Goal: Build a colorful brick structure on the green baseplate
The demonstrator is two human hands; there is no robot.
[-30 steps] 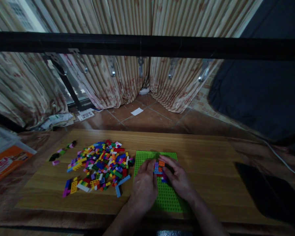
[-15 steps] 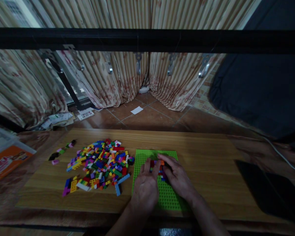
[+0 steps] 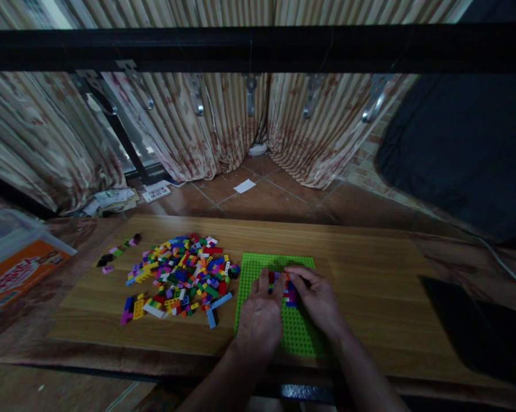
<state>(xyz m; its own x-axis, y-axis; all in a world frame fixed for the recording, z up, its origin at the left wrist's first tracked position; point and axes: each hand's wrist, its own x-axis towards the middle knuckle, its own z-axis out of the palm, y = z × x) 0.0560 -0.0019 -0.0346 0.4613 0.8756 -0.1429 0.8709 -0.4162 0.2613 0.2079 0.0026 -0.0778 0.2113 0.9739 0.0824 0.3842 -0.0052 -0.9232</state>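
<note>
Bricks [image 3: 281, 288] stand in a small multicoloured cluster near the far edge of the green baseplate [image 3: 255, 269], and your two hands close over them from the near side. Your left hand [image 3: 261, 321] rests on the plate with its fingers curled down at the cluster's left side. Your right hand [image 3: 315, 298] comes in from the right, its fingertips [image 3: 291, 276] bent down onto the cluster's far end. Both hands are curled rather than spread flat, but the fingers hide the bricks, so you cannot tell whether either hand is gripping a piece.

The baseplate lies flat on the wooden counter [image 3: 361, 286]. Just left of it sits a loose heap [image 3: 180, 274] of red, yellow, blue, green and purple bricks, its right edge almost touching the plate. Two blue plates [image 3: 221, 300] lie at the heap's lower right. Farther left, a short scatter of dark and pink bricks [image 3: 118, 252] lies apart from the heap.

Past the counter's left end stands a plastic tub [image 3: 17, 263] with an orange label. A dark pad [image 3: 468, 326] lies at the right. Beyond the counter are a tiled floor [image 3: 266, 209] and striped curtains [image 3: 189, 143].
</note>
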